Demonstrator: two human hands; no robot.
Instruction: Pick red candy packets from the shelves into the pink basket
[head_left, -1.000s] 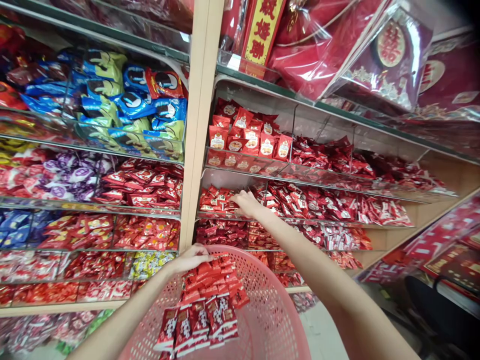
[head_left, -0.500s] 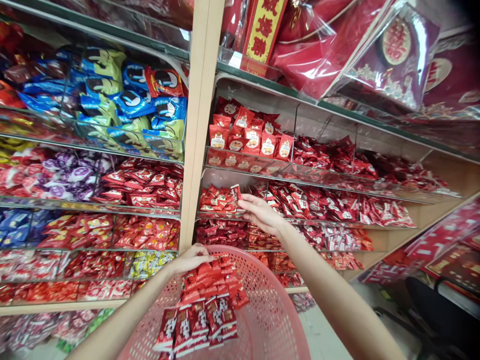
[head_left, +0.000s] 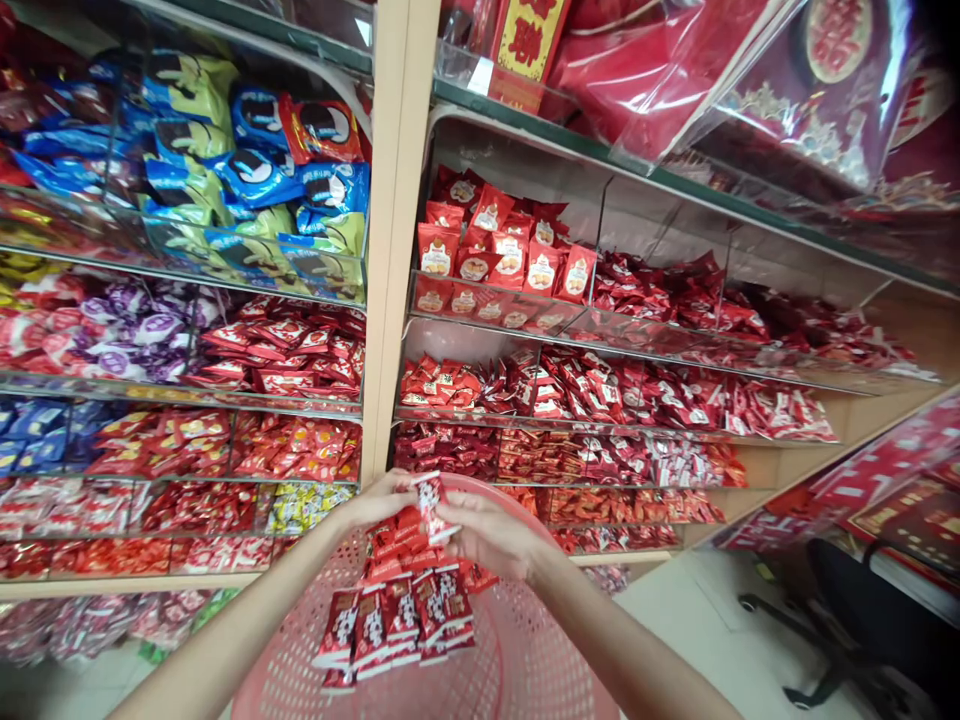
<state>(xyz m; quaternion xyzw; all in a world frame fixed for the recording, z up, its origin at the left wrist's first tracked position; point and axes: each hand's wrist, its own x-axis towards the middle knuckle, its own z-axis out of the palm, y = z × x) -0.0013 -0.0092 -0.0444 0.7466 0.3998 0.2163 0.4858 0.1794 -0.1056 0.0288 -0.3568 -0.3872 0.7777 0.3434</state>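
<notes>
My left hand (head_left: 379,500) grips the top of a hanging bundle of red snack packets (head_left: 397,610) above a pink perforated plastic basket (head_left: 289,640). My right hand (head_left: 489,532) is right next to it, pinching a single red-and-white packet (head_left: 429,507) against the top of the bundle. The lower packets hang in overlapping rows inside the basket. The basket's rim (head_left: 480,488) passes behind both hands, and its bottom is out of view.
Shelves of clear acrylic bins stand directly ahead, packed with red, blue and purple snack packets. A wooden upright (head_left: 390,250) divides them. Red packaged goods fill the top right. A black wheeled chair (head_left: 847,620) stands on the floor at lower right.
My right hand has come down from the shelf bin to the basket with a packet in it. My left hand stays on the bundle, and the view has tilted slightly.
</notes>
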